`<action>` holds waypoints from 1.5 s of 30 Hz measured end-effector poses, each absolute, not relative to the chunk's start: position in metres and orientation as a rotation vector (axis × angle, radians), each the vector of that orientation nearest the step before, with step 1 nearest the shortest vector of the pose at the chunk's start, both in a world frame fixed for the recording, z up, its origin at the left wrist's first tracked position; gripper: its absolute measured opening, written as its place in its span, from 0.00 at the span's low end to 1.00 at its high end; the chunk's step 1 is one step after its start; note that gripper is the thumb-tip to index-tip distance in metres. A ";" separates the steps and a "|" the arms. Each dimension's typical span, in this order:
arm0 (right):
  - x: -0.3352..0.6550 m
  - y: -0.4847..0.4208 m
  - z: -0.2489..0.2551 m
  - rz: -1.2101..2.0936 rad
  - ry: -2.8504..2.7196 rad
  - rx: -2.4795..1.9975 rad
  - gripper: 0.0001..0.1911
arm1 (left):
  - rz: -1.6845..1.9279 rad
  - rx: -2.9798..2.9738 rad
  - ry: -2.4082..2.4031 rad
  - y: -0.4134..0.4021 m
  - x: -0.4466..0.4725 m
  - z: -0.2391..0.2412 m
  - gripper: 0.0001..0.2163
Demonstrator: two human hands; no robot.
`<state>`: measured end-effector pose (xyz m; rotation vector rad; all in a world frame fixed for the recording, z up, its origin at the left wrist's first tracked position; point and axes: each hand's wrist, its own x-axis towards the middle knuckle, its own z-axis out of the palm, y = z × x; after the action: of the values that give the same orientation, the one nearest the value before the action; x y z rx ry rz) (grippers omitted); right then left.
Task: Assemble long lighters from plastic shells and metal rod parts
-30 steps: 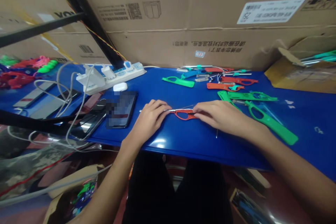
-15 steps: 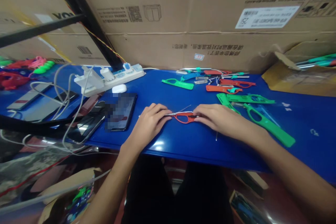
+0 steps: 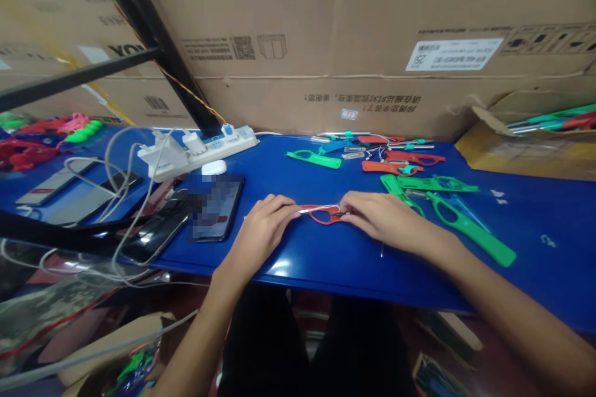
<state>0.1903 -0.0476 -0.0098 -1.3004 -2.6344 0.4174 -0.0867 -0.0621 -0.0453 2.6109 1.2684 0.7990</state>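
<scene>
A small red-handled snipper [image 3: 323, 214] with thin metal blades lies on the blue table [image 3: 326, 254] between my hands. My left hand [image 3: 265, 226] has its fingers curled onto the blade end at the left. My right hand [image 3: 379, 217] pinches the handle end at the right, fingers pressed together. Both hands rest on the tabletop.
Loose green handle halves [image 3: 470, 229] and red handle halves [image 3: 393, 167] with metal blades lie behind and right of my right hand. A phone [image 3: 216, 208], earbud case [image 3: 214, 167], power strip [image 3: 205, 149] and cables sit left. Cardboard boxes [image 3: 354, 37] wall the back; an open carton [image 3: 526, 142] stands right.
The camera tilted up a little, so the hands sit lower in view. My hands stayed on the red snipper, with its thin wire now lying flatter against it.
</scene>
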 end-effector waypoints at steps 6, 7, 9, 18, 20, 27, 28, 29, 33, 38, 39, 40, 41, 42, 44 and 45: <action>0.191 -0.044 -0.011 0.480 -2.637 -1.236 0.07 | 0.772 2.641 1.337 -0.062 -0.086 -0.049 0.11; 0.191 -0.044 -0.011 0.490 -2.637 -1.226 0.07 | 0.770 2.650 1.344 -0.061 -0.086 -0.049 0.11; 0.191 -0.042 -0.011 0.511 -2.630 -1.219 0.06 | 0.751 2.671 1.356 -0.061 -0.085 -0.050 0.11; 0.193 -0.043 -0.010 0.496 -2.615 -1.188 0.07 | 0.755 2.711 1.420 -0.063 -0.084 -0.050 0.10; 0.192 -0.043 -0.011 0.505 -2.599 -1.175 0.07 | 0.777 2.701 1.442 -0.062 -0.084 -0.050 0.10; 0.193 -0.038 -0.018 0.562 -2.550 -1.129 0.08 | 0.818 2.608 1.423 -0.060 -0.086 -0.051 0.08; 0.193 -0.038 -0.018 0.561 -2.549 -1.119 0.09 | 0.823 2.596 1.435 -0.060 -0.086 -0.051 0.08; 0.194 -0.038 -0.018 0.561 -2.549 -1.112 0.10 | 0.828 2.585 1.453 -0.060 -0.086 -0.052 0.08; 0.193 -0.038 -0.018 0.560 -2.557 -1.108 0.12 | 0.837 2.571 1.490 -0.062 -0.085 -0.051 0.08; 0.189 -0.040 -0.022 0.474 -2.551 -1.113 0.15 | 0.790 2.596 1.444 -0.064 -0.084 -0.050 0.09; 0.188 -0.040 -0.022 0.460 -2.543 -1.120 0.15 | 0.780 2.601 1.448 -0.064 -0.084 -0.049 0.09; 0.188 -0.040 -0.022 0.457 -2.536 -1.124 0.15 | 0.768 2.607 1.454 -0.064 -0.084 -0.049 0.09; 0.188 -0.040 -0.022 0.464 -2.531 -1.128 0.14 | 0.753 2.619 1.465 -0.064 -0.084 -0.049 0.09; 0.188 -0.040 -0.022 0.482 -2.528 -1.128 0.14 | 0.734 2.637 1.483 -0.064 -0.084 -0.049 0.09; 0.189 -0.040 -0.020 0.540 -2.509 -1.128 0.13 | 0.690 2.689 1.530 -0.063 -0.084 -0.050 0.10; 0.189 -0.040 -0.019 0.570 -2.494 -1.128 0.13 | 0.670 2.713 1.546 -0.063 -0.084 -0.050 0.10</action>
<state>0.1890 -0.0398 -0.0194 -1.1275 -2.4940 0.5701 -0.0839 -0.0632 -0.0497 2.7135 1.5464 0.6704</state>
